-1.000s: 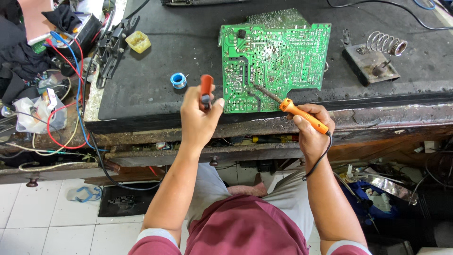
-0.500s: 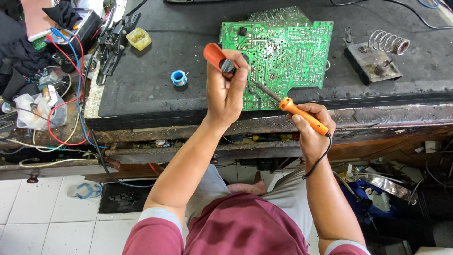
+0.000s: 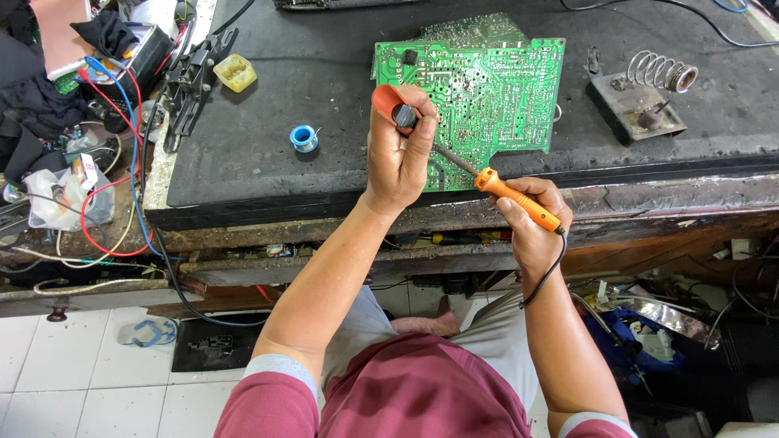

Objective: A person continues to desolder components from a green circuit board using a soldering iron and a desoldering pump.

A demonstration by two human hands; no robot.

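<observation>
Gripping: your left hand (image 3: 399, 158) clasps the desoldering pump (image 3: 395, 108); right hand (image 3: 531, 219) clasps the soldering iron (image 3: 511, 195). Keep both tips together on the circuit board (image 3: 487, 81) joint

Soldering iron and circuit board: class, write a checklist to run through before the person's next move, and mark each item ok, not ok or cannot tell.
1. Right hand grips the soldering iron by its orange handle, away from the metal shaft: ok.
2. Left hand has a firm hold on the red tool: ok.
3. Circuit board lies flat on the dark mat: ok.
4. Iron tip is on the right joint: cannot tell, the left hand hides it.
5. Iron stand is free for the iron: ok.
6. Solder spool lies on the mat near the left hand: ok.
</observation>
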